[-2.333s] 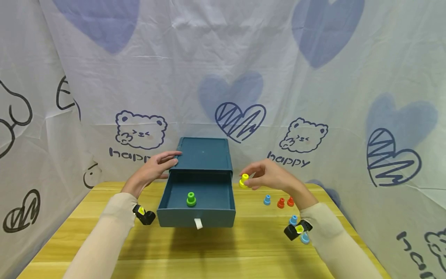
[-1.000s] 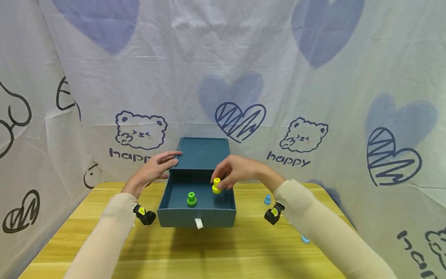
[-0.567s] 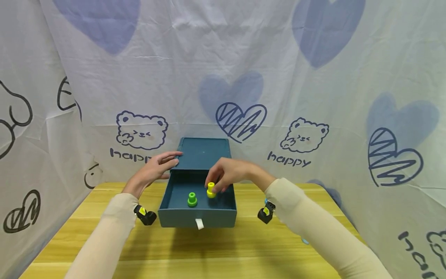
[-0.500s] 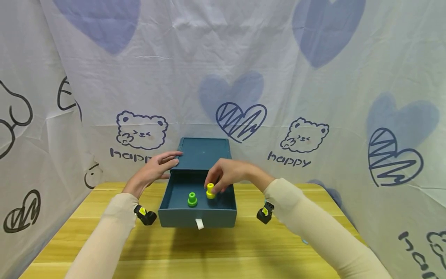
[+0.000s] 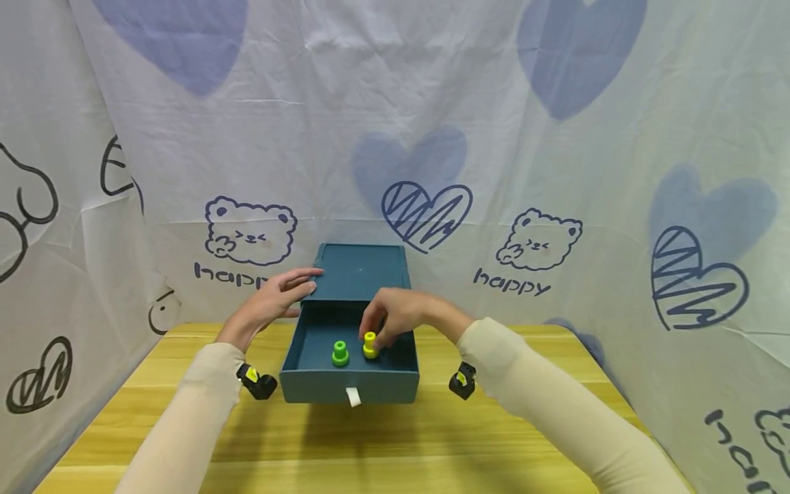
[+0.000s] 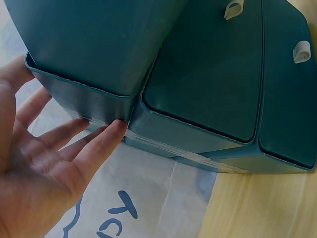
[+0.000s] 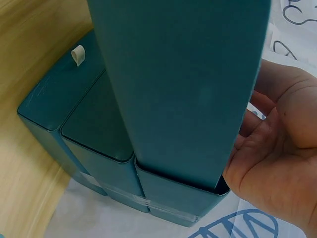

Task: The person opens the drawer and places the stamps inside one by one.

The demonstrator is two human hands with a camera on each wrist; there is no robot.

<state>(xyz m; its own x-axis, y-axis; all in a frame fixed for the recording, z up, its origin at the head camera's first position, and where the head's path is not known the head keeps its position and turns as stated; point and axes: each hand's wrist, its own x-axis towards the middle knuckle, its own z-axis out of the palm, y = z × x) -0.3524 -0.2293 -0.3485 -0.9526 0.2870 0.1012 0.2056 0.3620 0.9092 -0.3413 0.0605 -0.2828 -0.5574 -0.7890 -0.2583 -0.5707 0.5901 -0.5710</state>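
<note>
A dark teal drawer cabinet (image 5: 361, 271) stands on the wooden table with its top drawer (image 5: 349, 386) pulled out. In that drawer a green stepped peg (image 5: 340, 354) stands upright. To its right is a yellow stepped peg (image 5: 370, 346), upright and pinched between thumb and fingers of my right hand (image 5: 400, 310). Whether its base touches the drawer floor I cannot tell. My left hand (image 5: 271, 299) rests on the cabinet's left side, fingers extended, thumb at the top edge. In the right wrist view the drawer wall (image 7: 183, 89) hides the fingertips and the yellow peg.
Two closed lower drawers with pale pull tabs (image 6: 301, 52) show beneath the top one in the wrist views. A white pull tab (image 5: 353, 396) hangs on the top drawer's front. A printed white curtain (image 5: 395, 137) stands behind the table (image 5: 358, 453).
My right hand has carried the yellow peg leftward from beside the cabinet and down into the drawer beside the green peg. Blue and red pegs are now hidden behind my right arm. The left hand stays put.
</note>
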